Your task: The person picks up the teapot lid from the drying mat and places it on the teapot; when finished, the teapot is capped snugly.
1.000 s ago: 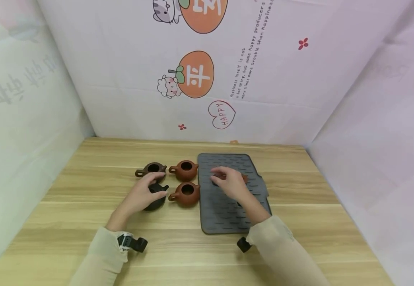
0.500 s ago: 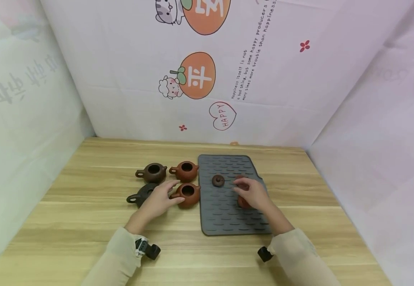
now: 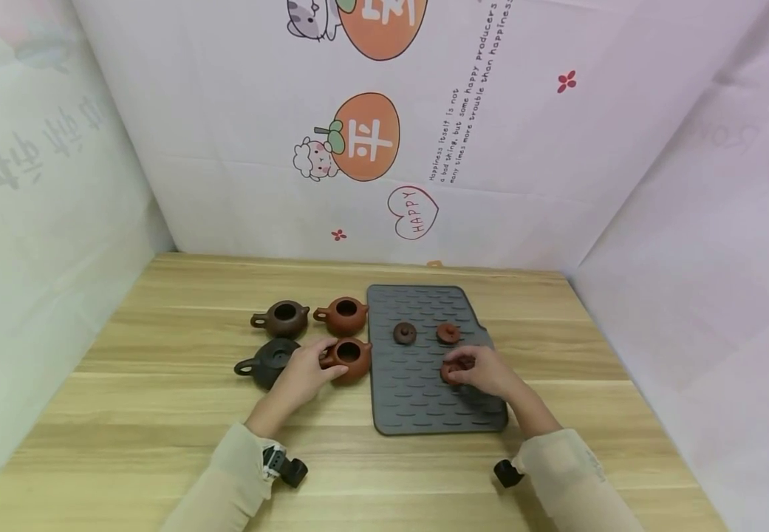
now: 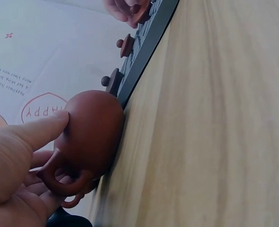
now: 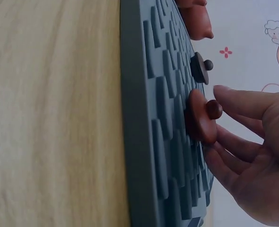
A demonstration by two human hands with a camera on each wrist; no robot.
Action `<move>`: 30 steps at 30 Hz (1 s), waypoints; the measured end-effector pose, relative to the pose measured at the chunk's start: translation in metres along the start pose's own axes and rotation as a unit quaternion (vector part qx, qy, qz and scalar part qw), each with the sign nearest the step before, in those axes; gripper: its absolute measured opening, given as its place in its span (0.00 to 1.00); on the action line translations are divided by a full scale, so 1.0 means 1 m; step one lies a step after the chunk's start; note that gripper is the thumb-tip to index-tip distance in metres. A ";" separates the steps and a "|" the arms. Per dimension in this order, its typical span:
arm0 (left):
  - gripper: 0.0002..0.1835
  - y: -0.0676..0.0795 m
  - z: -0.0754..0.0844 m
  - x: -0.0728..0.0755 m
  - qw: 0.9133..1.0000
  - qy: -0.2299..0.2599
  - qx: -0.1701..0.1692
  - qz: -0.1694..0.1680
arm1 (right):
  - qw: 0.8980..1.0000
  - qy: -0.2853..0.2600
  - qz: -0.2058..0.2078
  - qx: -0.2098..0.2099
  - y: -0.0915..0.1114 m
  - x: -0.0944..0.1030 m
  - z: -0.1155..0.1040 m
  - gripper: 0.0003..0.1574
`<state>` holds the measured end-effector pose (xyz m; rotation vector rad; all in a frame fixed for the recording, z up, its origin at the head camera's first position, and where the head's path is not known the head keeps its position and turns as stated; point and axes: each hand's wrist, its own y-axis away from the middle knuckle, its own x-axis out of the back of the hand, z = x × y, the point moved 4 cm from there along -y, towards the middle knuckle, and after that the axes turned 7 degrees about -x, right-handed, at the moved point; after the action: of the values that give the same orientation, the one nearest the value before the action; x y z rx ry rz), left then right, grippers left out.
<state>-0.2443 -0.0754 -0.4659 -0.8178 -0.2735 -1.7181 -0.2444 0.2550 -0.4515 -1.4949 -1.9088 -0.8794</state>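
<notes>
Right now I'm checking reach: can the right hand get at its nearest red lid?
Likely yes: the right hand is at that red lid, its knob uncovered in the right wrist view.

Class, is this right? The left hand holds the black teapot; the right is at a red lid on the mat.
No: the left hand holds a red teapot, not the black one, as the left wrist view shows. The right hand is indeed at a red lid on the mat.
</notes>
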 end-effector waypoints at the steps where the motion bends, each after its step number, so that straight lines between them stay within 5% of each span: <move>1: 0.28 0.000 0.000 0.000 1.000 0.003 0.000 0.003 | 1.000 -0.002 0.000 -0.003 0.000 0.000 0.001 0.13; 13: 0.28 0.002 -0.004 -0.001 1.000 0.020 0.010 0.015 | 1.000 -0.008 0.020 0.001 -0.002 0.002 0.007 0.08; 20: 0.28 0.006 -0.009 0.002 0.999 0.033 0.025 0.022 | 0.998 -0.015 0.057 0.014 -0.006 0.000 -0.030 0.12; 30: 0.28 0.005 -0.006 0.000 0.999 0.039 0.022 0.025 | 0.994 -0.072 0.058 0.053 -0.020 -0.019 -0.074 0.08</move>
<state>-0.2423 -0.0800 -0.4718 -0.7188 -0.2351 -1.6873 -0.2575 0.1823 -0.4224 -1.6252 -1.9150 -0.6244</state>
